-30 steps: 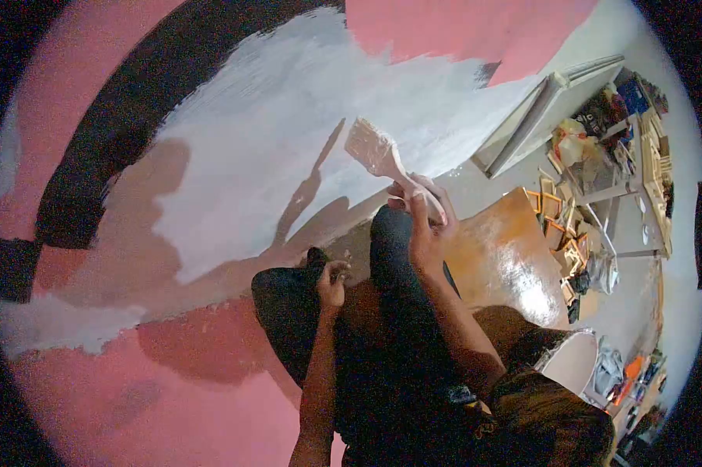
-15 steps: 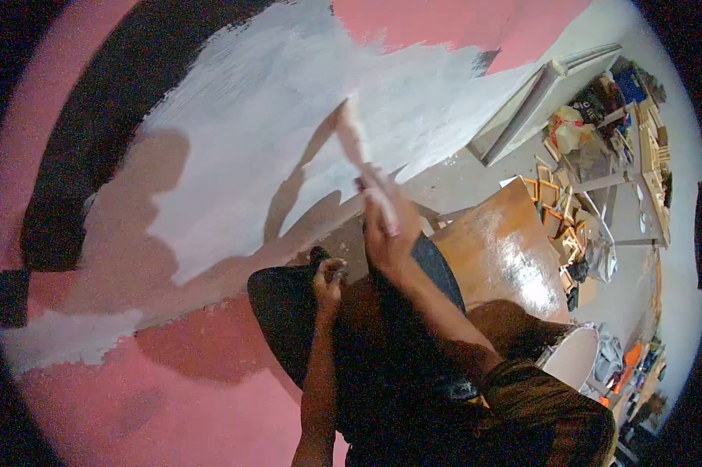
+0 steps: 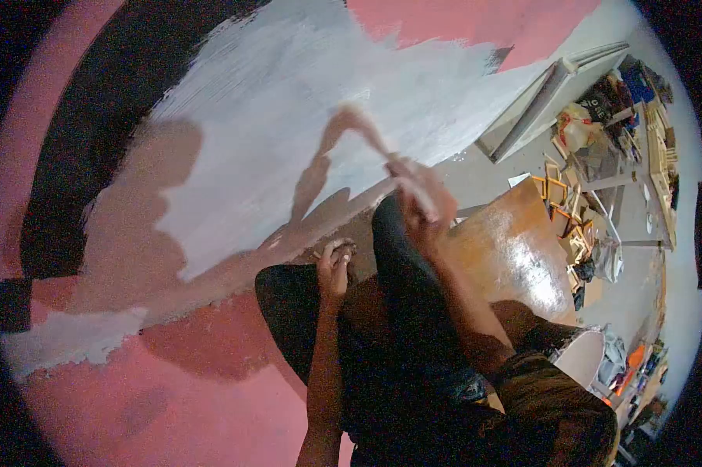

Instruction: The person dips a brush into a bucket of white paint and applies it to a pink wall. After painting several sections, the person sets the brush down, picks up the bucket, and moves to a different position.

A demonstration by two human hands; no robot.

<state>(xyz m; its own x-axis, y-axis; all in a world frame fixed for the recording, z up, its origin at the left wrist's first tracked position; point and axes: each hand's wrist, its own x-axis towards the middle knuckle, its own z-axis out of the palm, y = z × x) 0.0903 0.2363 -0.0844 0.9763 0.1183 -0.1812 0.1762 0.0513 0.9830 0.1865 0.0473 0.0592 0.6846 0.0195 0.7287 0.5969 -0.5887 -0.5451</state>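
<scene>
Through the head view I see the right hand (image 3: 424, 199) clamped round a paintbrush (image 3: 372, 138), which is raised at the white patch (image 3: 257, 117) on the pink wall (image 3: 460, 19); blur hides whether the bristles touch it. The left hand (image 3: 334, 266) is apart from the right, fingers curled beside a dark trouser leg (image 3: 288, 311), and I cannot tell whether it grips anything. To the right lies a glossy brown board (image 3: 506, 257), with wooden frames (image 3: 556, 189) just past it

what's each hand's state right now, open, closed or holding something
Left hand: fingers partly curled; cannot tell if holding anything.
Right hand: closed around a pale, elongated paintbrush, blurred.
</scene>
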